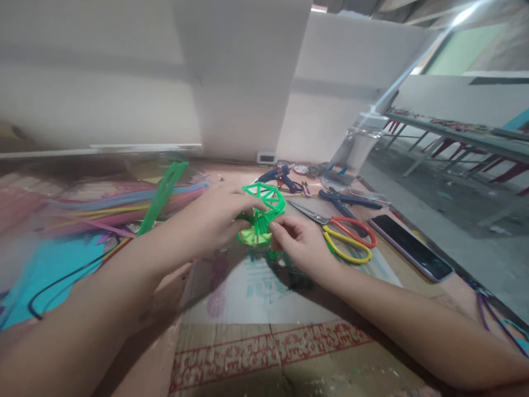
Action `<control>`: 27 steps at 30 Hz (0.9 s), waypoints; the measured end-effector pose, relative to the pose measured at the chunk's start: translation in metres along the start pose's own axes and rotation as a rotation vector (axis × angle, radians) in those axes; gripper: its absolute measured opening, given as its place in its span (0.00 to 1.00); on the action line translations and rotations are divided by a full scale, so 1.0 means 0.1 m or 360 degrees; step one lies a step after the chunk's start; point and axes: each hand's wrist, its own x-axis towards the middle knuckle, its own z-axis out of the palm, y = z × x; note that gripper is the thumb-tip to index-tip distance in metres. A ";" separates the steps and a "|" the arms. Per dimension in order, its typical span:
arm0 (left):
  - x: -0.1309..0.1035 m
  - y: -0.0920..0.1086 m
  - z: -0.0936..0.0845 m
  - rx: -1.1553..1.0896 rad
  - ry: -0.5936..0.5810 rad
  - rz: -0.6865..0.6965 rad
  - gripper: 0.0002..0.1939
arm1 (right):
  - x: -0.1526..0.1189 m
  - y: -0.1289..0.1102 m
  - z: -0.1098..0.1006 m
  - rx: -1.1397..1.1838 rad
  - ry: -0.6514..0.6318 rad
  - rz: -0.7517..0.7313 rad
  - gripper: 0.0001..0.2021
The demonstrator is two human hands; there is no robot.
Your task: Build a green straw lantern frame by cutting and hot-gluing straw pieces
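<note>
Between my hands stands a small bright green openwork craft piece (263, 225), with a ribbed, round upper part and a paler green base. My left hand (229, 216) grips it from the left, thumb and fingers closed about its middle. On the other side, my right hand (295, 240) has its thumb and forefinger pinched together at the piece's right edge. Whether a small part sits in that pinch is hidden. A whitish sheet with faint print (248, 286) lies under both hands. Scissors (351, 237) with red and yellow handles rest just beyond my right hand.
Behind the piece lie a blue glue gun (285, 179), blue-handled pliers (349, 199) and a small digital display (266, 158). A clear bottle (357, 146) stands back right, a phone (411, 245) near the right edge. Fuzzy coloured stems (124, 205) and a blue sheet (53, 270) lie left.
</note>
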 end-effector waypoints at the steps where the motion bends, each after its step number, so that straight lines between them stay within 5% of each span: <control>1: 0.00 0.00 0.00 0.0003 -0.0012 -0.0008 0.16 | 0.00 0.00 0.00 -0.0012 -0.0008 0.0006 0.12; 12: -0.04 -0.01 -0.02 -0.0090 -0.0035 0.0022 0.18 | 0.00 -0.03 0.01 0.0031 -0.0099 0.0078 0.14; 19: -0.04 -0.03 0.10 -0.0088 0.0183 0.0006 0.18 | 0.01 -0.03 0.02 0.0030 -0.0122 0.0028 0.15; 27: 0.00 -0.01 0.14 -0.0161 0.0197 0.0021 0.18 | 0.00 -0.02 0.03 0.0043 -0.0150 0.0040 0.15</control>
